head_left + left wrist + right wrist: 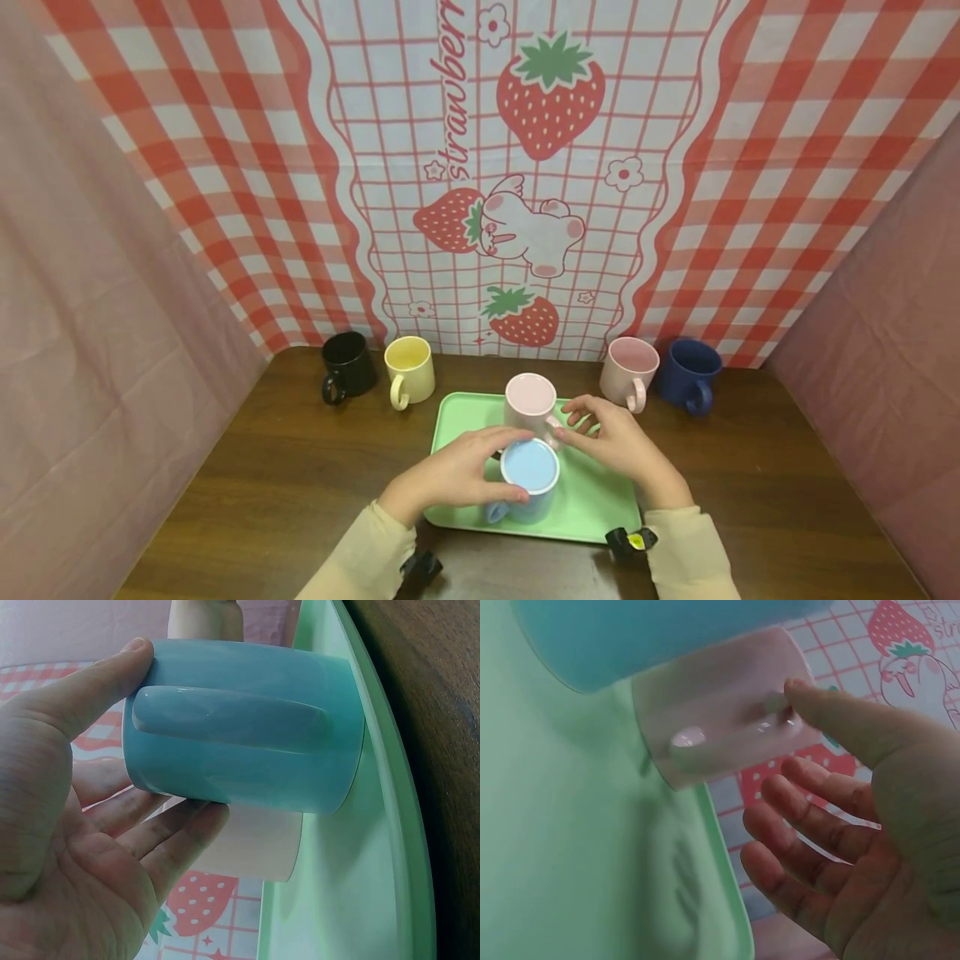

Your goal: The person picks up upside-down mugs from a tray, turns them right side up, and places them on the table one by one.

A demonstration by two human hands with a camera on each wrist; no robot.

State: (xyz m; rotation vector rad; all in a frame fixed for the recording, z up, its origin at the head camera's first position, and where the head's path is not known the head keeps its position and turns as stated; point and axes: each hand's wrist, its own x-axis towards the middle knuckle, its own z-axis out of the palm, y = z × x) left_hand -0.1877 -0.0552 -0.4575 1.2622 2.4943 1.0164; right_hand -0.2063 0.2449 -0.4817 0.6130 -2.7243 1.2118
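A light blue mug (530, 467) stands upside down, flat base up, toward the front of the green tray (600, 492). My left hand (468, 471) holds it near the top, thumb on the near side and fingers on the far side; its handle (225, 720) points toward the front left. Behind it a light pink mug (530, 396) stands upside down on the tray, handle to the right. My right hand (618, 442) is beside that handle, thumb tip right at it, the other fingers loosely bent and apart with nothing between them.
A black mug (348, 367) and a yellow mug (410, 367) stand upright at the back left of the wooden table (285, 492). At the back right are an upright pink mug (624, 379) and a dark blue mug (686, 375). A strawberry-patterned cloth (660, 225) hangs behind.
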